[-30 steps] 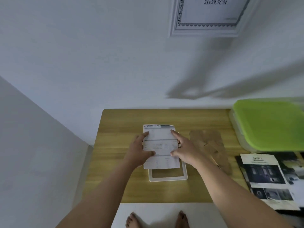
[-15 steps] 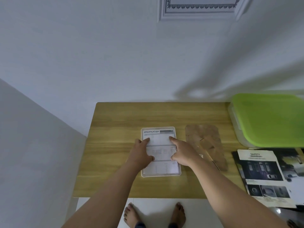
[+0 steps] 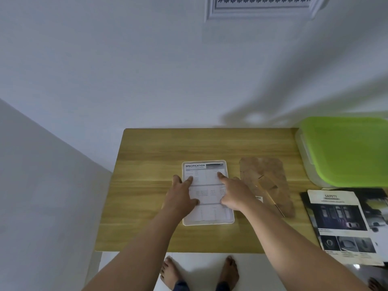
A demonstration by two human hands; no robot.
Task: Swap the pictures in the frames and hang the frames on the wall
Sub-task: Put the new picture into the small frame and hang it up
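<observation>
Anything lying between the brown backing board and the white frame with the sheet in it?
Nothing visible lies on the table between them; bare wood separates the backing board from the white frame. Only the right hand and forearm cross above that gap, fingers pressing the sheet.

1. Hands: two, the left hand [image 3: 180, 198] and the right hand [image 3: 235, 194], side by side at the middle of the scene.
2. Frames: two, a table frame [image 3: 207, 223] lying flat and a wall frame [image 3: 212, 16] far up, cut by the top edge.
3. Printed papers: three. One is a sheet [image 3: 204, 175] headed SPECIFICATION, one a SAFETY leaflet [image 3: 336, 215] at near right, and one a dark leaflet [image 3: 378, 206] under it.
4. Boards: one brown board [image 3: 264, 173], just right of the table frame.
5. Boxes: one green-lidded box [image 3: 346, 150], far right.
6. Tables: one wooden table [image 3: 168, 148].
7. Feet: two bare ones, a left foot [image 3: 171, 271] and a right foot [image 3: 230, 269], at the near edge.
</observation>
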